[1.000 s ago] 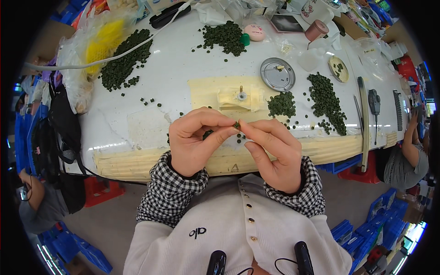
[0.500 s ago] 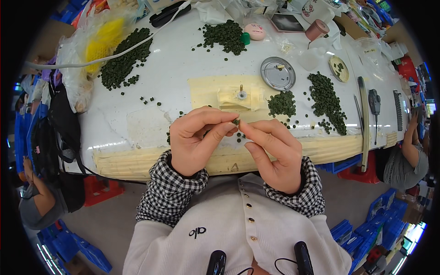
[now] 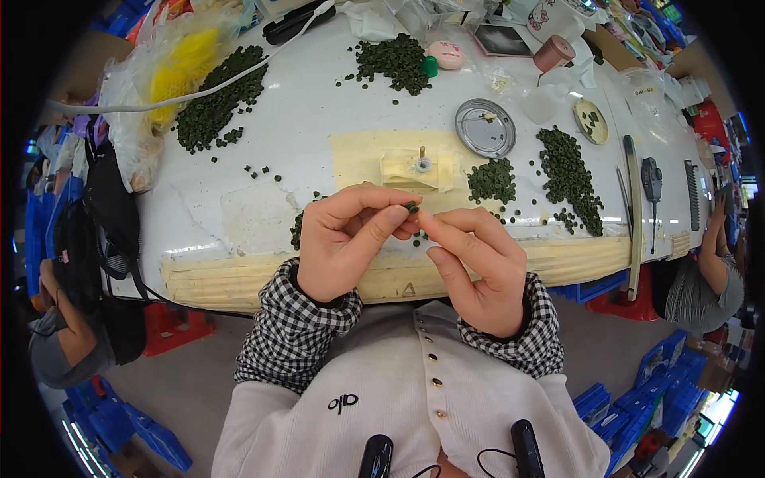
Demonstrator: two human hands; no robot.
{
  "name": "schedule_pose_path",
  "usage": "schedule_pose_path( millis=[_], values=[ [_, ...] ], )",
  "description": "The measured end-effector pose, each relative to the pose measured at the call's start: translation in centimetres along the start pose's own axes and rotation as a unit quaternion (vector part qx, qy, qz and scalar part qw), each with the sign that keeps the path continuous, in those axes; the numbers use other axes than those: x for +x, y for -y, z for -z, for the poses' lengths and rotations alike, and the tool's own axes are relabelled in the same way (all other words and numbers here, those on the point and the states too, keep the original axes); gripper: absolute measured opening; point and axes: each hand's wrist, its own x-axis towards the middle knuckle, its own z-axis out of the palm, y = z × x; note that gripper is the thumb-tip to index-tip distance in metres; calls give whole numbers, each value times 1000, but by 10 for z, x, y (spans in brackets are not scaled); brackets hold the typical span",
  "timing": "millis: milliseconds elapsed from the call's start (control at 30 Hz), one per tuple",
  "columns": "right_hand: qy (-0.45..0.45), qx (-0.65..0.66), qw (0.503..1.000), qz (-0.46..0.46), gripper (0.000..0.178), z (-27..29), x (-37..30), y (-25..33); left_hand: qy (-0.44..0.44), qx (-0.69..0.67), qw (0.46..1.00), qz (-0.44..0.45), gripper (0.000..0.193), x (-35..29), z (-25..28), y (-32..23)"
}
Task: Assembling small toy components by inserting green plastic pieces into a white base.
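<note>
My left hand (image 3: 343,243) is closed in a pinch, thumb against forefinger, holding a small dark green round piece (image 3: 411,207) above the table's near part. One fingertip of my right hand (image 3: 484,267) touches that piece from the right, while the right thumb stands apart from the fingers. Beyond my hands, a tape-covered block with a metal post (image 3: 421,165) sits on a sheet of yellowish tape (image 3: 358,155). To its right lies a small heap of flat green pieces (image 3: 492,181). Some loose green pieces are partly hidden behind my hands.
More green heaps lie at left (image 3: 219,99), back (image 3: 393,64) and right (image 3: 570,179). A round metal lid (image 3: 484,147) and a small dish (image 3: 590,121) stand right of centre. A white cable (image 3: 207,95) crosses the left side. Yellowish tape (image 3: 239,275) covers the near edge.
The green piece has turned slightly in my left fingertips and shows more of its side. Both hands stay in nearly the same place.
</note>
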Motion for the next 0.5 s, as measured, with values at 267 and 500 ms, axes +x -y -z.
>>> schedule_pose_path(
  millis=[267, 500],
  values=[
    [-8, -9, 1000, 3, 38, -3, 0, 1, 0, -70, 995, 65, 19, 2, 4, 6],
    [-9, -8, 1000, -1, 40, -4, -1, 2, -15, -47, 998, 46, 19, 1, 0, 4]
  ],
)
